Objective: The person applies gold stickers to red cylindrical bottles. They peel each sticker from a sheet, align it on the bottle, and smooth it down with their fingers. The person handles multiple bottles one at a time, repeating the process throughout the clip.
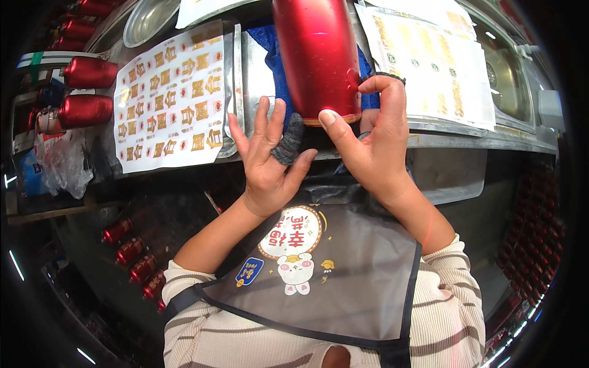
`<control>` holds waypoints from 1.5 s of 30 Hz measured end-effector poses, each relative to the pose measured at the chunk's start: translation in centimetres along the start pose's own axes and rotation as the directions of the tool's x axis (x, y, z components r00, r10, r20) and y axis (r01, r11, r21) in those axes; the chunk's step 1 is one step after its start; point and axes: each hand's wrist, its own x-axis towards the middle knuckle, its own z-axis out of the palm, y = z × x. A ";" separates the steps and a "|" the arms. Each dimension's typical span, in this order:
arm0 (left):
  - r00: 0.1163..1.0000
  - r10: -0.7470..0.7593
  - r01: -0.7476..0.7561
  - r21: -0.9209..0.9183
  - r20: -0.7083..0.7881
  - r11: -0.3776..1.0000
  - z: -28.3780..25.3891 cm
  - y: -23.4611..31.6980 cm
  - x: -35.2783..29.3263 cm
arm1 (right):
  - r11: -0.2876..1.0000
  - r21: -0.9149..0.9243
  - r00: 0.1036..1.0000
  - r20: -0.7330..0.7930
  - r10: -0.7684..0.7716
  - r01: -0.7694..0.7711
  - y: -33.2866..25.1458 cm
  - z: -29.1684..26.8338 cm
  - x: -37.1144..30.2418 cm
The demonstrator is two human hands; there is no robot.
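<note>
A glossy red bottle (316, 55) lies on a blue cloth (265, 46), its gold-rimmed base turned toward me. My right hand (377, 135) is at the base's right side, thumb against the rim and index finger bent onto the bottle's side. Beside that fingertip is a small round red spot (353, 78) on the bottle's surface. My left hand (268, 156) is spread to the left of the base, holding nothing. A grey knitted finger sleeve (289, 142) covers its index finger, which comes close to the bottle; whether it touches, I cannot tell.
A white sheet with gold and red decals (172, 98) lies left, and another decal sheet (429, 67) lies right. Metal basins (147, 21) stand at the back left and far right. Red bottles (89, 72) lie at the left, with a clear plastic bag (67, 162) below them.
</note>
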 end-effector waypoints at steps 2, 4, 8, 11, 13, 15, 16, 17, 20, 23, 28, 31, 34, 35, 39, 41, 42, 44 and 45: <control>1.000 0.012 -0.012 0.000 0.001 1.000 -0.1 0.0 0.1 | 1.000 0.023 1.000 -0.001 0.006 -0.006 0.0 0.0 -0.1; 1.000 0.027 -0.027 -0.001 -0.001 1.000 -0.1 0.1 0.4 | 0.998 0.068 1.000 -0.007 0.015 -0.015 0.1 0.0 -0.1; 0.997 0.071 -0.071 0.050 0.007 0.996 -0.2 0.2 1.0 | 0.987 0.152 0.998 0.011 0.054 -0.055 0.5 0.1 -0.3; 0.995 0.096 -0.097 0.074 0.017 0.993 -0.7 0.8 2.0 | 0.977 0.192 0.995 0.046 0.091 -0.098 0.0 -0.3 -0.4; 0.992 0.128 -0.129 0.104 0.019 0.986 -0.8 1.1 2.6 | 0.971 0.217 0.995 0.057 0.086 -0.096 0.0 -0.4 -0.4; 0.987 0.159 -0.154 0.129 -0.030 0.980 -0.6 1.2 3.4 | 0.965 0.242 0.992 0.092 0.083 -0.103 0.5 -0.7 -0.5; 0.983 0.176 -0.167 0.143 -0.053 0.976 -0.5 1.4 3.8 | 0.961 0.254 0.991 0.110 0.082 -0.107 0.8 -0.8 -0.5; 0.979 0.197 -0.189 0.125 -0.055 0.974 -0.4 1.6 4.4 | 0.932 0.331 0.987 0.118 0.113 -0.147 0.9 -0.9 -0.6; 0.987 0.141 -0.133 0.104 -0.072 0.986 0.1 1.7 5.2 | 0.865 0.450 0.975 0.138 0.176 -0.220 1.0 -1.2 -0.8; 0.993 -0.007 0.000 -0.058 -0.119 0.998 0.7 0.2 4.6 | 0.932 0.305 0.978 0.126 0.167 -0.198 0.4 -1.4 -1.6; 0.990 -0.104 0.075 -0.273 -0.095 0.959 1.5 -0.3 4.2 | 0.993 -0.041 0.994 -0.016 -0.110 0.109 -0.5 0.0 -1.2; 0.995 -0.080 0.070 -0.161 -0.060 0.985 0.8 0.2 3.4 | 0.991 -0.092 0.994 -0.043 -0.097 0.092 -0.7 0.7 -0.5; 0.998 -0.059 0.058 -0.070 -0.013 0.996 0.1 0.3 0.8 | 0.974 -0.156 0.979 -0.097 -0.182 0.165 0.0 1.2 -0.4; 0.999 -0.052 0.052 -0.056 -0.001 0.997 0.1 0.1 0.2 | 0.983 -0.116 0.984 -0.085 -0.155 0.145 0.0 1.1 -0.5; 0.999 -0.040 0.041 -0.027 0.031 0.999 0.0 0.3 0.3 | 0.978 -0.090 0.978 -0.076 -0.193 0.186 0.5 1.0 -0.5; 0.999 -0.022 0.023 -0.007 0.044 1.000 -0.2 0.3 0.5 | 0.966 -0.089 0.966 -0.068 -0.248 0.242 0.8 0.7 -0.4; 0.998 -0.024 0.024 0.005 0.053 1.000 -0.3 0.2 0.5 | 0.970 -0.067 0.970 -0.057 -0.237 0.233 0.7 0.5 -0.3; 0.998 -0.001 -0.001 0.030 0.060 1.000 -0.5 0.3 0.7 | 0.976 -0.023 0.975 -0.038 -0.218 0.217 0.7 0.4 -0.4; 0.998 0.025 -0.027 0.042 0.057 0.999 -0.6 0.5 1.2 | 0.977 -0.003 0.977 -0.033 -0.211 0.211 0.7 0.3 -0.4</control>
